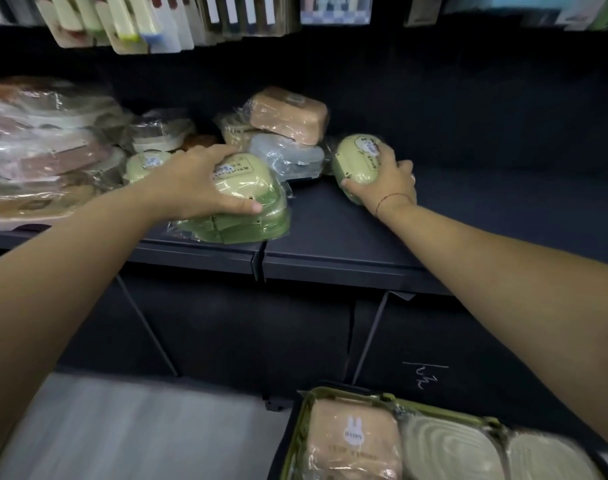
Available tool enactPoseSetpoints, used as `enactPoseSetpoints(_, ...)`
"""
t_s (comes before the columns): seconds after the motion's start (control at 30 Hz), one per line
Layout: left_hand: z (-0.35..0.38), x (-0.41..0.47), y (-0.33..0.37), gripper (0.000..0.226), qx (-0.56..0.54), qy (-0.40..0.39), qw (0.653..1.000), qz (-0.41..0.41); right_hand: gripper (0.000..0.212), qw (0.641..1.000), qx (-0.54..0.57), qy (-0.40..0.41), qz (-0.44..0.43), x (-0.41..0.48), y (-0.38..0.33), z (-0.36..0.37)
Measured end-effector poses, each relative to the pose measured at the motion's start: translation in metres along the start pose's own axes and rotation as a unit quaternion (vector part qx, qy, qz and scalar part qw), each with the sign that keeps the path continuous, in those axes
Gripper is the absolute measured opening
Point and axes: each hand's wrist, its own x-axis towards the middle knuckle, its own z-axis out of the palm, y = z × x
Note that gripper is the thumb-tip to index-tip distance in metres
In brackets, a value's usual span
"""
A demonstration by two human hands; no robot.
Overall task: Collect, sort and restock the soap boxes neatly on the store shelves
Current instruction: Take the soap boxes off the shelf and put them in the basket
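Note:
My left hand (198, 183) grips a pale yellow-green soap box (247, 178) on top of a stack of green soap boxes (240, 226) at the front of the dark shelf (330, 258). My right hand (387, 181) holds another pale green soap box (356, 161), tilted on its edge on the shelf. Behind them a tan soap box (288, 114) lies on a clear one (288, 155). One more pale green box (146, 164) sits left of my left hand.
Wrapped brown and pink boxes (43, 150) are piled at the shelf's left. A green basket (330, 403) at the bottom right holds a tan box (351, 441) and pale ones. Carded goods (139, 19) hang above. The shelf right of my right hand is bare.

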Motion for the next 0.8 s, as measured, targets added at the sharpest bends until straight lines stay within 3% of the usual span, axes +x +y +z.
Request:
enactPoseSetpoints(0.17, 0.015, -0.022, 0.007, 0.117, 0.011, 0.102, 0.994, 0.046, 0.089, 0.999, 0.035, -0.004, -0.034, -0.047, 0.028, -0.034)
enactPoseSetpoints(0.33, 0.012, -0.084, 0.046, 0.113, -0.051, 0.172, 0.972, 0.154, 0.092, 0.993, 0.091, 0.024, -0.074, -0.128, 0.064, -0.114)
enactPoseSetpoints(0.4, 0.022, -0.124, 0.07, 0.109, -0.11, 0.122, 0.968, 0.189, 0.097, 0.994, 0.079, 0.002, -0.081, -0.169, 0.081, -0.15)
enactPoseSetpoints(0.5, 0.061, -0.187, 0.098, 0.109, -0.174, -0.026, 0.961, 0.211, 0.1, 0.995, 0.036, -0.065, -0.07, -0.233, 0.112, -0.189)
enactPoseSetpoints(0.63, 0.131, -0.251, 0.107, 0.104, -0.147, -0.217, 0.938, 0.227, 0.103, 0.971, -0.035, -0.228, -0.053, -0.31, 0.163, -0.203)
enactPoseSetpoints(0.73, 0.169, -0.275, 0.102, 0.105, -0.053, -0.257, 0.924, 0.277, 0.104, 0.93, -0.099, -0.346, -0.073, -0.344, 0.196, -0.191)
enactPoseSetpoints(0.8, 0.187, -0.28, 0.098, 0.106, -0.024, -0.276, 0.923, 0.267, 0.103, 0.911, -0.118, -0.386, -0.088, -0.354, 0.208, -0.175)
